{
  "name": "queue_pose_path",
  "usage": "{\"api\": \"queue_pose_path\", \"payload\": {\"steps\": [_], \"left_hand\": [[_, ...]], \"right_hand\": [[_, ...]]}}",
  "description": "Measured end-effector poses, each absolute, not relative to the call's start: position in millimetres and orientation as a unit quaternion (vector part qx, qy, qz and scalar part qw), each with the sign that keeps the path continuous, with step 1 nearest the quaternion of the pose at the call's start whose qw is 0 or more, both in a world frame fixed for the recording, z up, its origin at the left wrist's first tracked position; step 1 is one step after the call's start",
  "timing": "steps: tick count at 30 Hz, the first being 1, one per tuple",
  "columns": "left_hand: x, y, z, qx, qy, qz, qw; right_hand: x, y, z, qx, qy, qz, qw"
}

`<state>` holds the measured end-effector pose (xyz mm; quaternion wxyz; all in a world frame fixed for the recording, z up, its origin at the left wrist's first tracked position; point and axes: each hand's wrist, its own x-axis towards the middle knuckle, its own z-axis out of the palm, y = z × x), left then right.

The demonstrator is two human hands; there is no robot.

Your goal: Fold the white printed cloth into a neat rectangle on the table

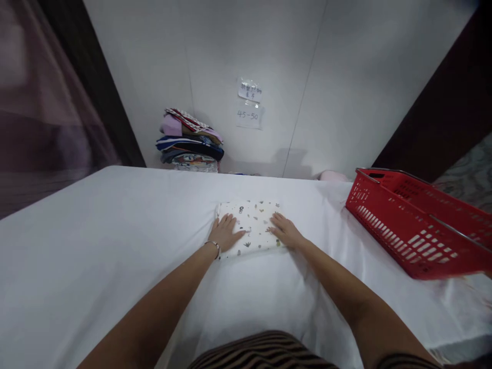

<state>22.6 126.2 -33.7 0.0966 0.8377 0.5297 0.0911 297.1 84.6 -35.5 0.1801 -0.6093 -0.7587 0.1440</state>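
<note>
A white folded cloth (255, 218) with small plant-like prints lies flat on the table in front of me, roughly rectangular. My left hand (226, 232) rests on its left side, palm down, fingers spread. On the cloth's right side lies my right hand (285, 229), also flat with the fingers stretched out. Neither hand grips anything. Parts of the cloth's left and right edges are hidden under my hands. A bracelet sits on my left wrist.
White fabric covers the table (126, 230), wrinkled toward the right. At the right stands a red plastic basket (400, 225) with metal handles. Behind the table's far edge is a stack of folded clothes (190, 143). Handwritten paper signs (249, 115) hang on the wall.
</note>
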Motion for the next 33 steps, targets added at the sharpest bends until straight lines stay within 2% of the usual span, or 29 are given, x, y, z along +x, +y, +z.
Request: {"api": "queue_pose_path", "payload": {"steps": [4, 9, 13, 18, 22, 27, 30, 33], "left_hand": [[6, 103, -35, 0.826, 0.533, 0.135, 0.123], [-19, 67, -46, 0.811, 0.533, 0.189, 0.150], [-27, 57, -49, 0.777, 0.545, 0.266, 0.169], [-28, 52, -46, 0.705, 0.594, 0.329, 0.202], [-24, 48, -43, 0.684, 0.622, 0.319, 0.209], [-23, 46, -42, 0.694, 0.616, 0.314, 0.202], [-26, 46, -42, 0.707, 0.602, 0.314, 0.199], [-29, 47, -41, 0.713, 0.590, 0.309, 0.220]], "right_hand": [[310, 68, -48, -0.673, -0.657, 0.168, 0.294], [323, 45, -55, -0.723, -0.557, 0.230, 0.337], [324, 41, -53, -0.742, -0.561, 0.196, 0.312], [321, 44, -47, -0.749, -0.617, 0.104, 0.219], [297, 51, -31, -0.695, -0.676, 0.026, 0.242], [232, 76, -13, -0.638, -0.694, 0.150, 0.298], [193, 104, -9, -0.617, -0.701, 0.220, 0.282], [160, 138, -7, -0.615, -0.721, 0.219, 0.234]]}}
